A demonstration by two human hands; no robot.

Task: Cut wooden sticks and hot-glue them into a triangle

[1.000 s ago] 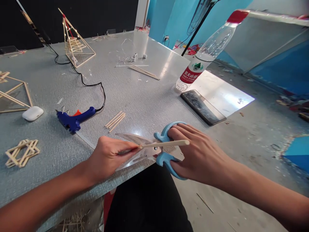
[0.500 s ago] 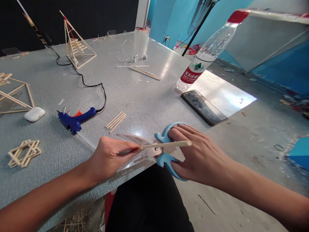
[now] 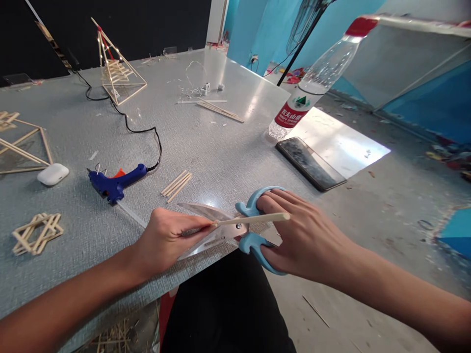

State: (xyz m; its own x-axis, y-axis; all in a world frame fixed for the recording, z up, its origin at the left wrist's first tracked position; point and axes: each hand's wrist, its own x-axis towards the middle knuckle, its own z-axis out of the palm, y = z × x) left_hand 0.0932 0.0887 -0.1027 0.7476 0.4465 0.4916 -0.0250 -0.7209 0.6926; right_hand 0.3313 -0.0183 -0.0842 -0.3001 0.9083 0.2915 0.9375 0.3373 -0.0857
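My left hand (image 3: 167, 239) pinches one end of a thin wooden stick (image 3: 253, 219) that points right, across the blades. My right hand (image 3: 305, 236) has its fingers through the light blue handles of a pair of scissors (image 3: 221, 226). The steel blades stand apart, with the stick lying between them near the pivot. Both hands are at the near edge of the grey table (image 3: 206, 147).
A blue glue gun (image 3: 116, 182) with a black cord lies left of a small bundle of sticks (image 3: 176, 185). A phone (image 3: 309, 163) and a water bottle (image 3: 312, 81) are at the right edge. Stick frames (image 3: 37, 233) and a pyramid (image 3: 116, 68) stand further left.
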